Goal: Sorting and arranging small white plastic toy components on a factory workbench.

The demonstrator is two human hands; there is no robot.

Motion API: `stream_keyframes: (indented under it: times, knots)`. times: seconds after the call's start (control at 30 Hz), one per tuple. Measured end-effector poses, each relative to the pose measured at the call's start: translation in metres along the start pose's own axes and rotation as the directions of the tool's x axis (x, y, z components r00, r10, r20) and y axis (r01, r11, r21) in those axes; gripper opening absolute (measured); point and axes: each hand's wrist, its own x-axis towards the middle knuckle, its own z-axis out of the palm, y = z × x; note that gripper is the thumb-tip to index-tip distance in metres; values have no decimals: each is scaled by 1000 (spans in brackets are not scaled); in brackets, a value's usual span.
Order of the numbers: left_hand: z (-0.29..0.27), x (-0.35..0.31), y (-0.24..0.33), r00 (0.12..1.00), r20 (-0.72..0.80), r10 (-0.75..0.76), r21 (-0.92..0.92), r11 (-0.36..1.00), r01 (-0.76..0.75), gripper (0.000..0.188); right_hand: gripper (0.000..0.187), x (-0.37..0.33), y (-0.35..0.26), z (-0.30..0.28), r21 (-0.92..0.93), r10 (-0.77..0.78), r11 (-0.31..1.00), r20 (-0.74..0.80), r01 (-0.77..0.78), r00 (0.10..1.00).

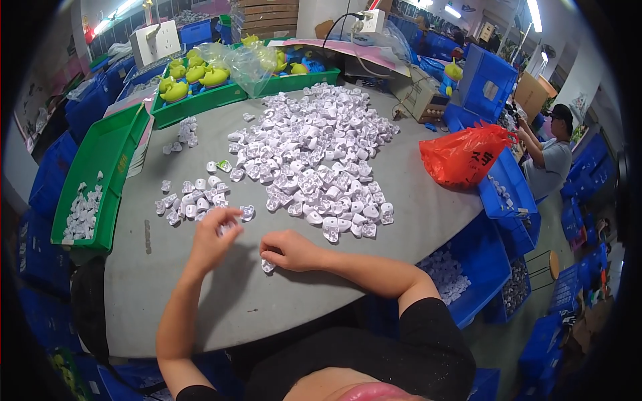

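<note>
While the two hands stood apart above the grey, smooth surface point(160, 281), a long green plastic tray point(110, 150) lay well to the left of both, with small white plastic parts point(83, 215) gathered in its nearer end. Beyond the left hand, at the far edge, a second green plastic tray point(207, 102) bore rounded lime-green and blue toy figures point(214, 76) and a crumpled clear plastic bag point(251, 70). A loose cluster of small, rounded white plastic pieces point(194, 199) lay just ahead of the left hand point(219, 232), whose fingers were curled; white showed between thumb and fingers, but whether it was gripped I cannot tell. Near it, the right hand point(289, 250) was bent inward, thumb and fingers closed on one small white plastic piece point(267, 265) low over the surface. Ahead of the right hand spread a broad heap of similar white pieces point(314, 147). Farther right stood a knotted red plastic bag point(461, 159), and beside the right elbow a blue plastic crate point(487, 275) held more white parts point(445, 275).
</note>
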Motion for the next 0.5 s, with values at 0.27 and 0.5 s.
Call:
stream_keyframes:
  times: [0.27, 0.5]
  knots:
    - [13, -60, -17, 990, 142, -17, 52, 999, 10, 27, 12, -1, -5, -1, 23, -2, 1000, 1, 2, 1000]
    - [19, -65, -19, 991, 45, 128, 227, 965, -135, 36, 12, -2, 2, 4, -2, -13, 1000, 25, 14, 1000]
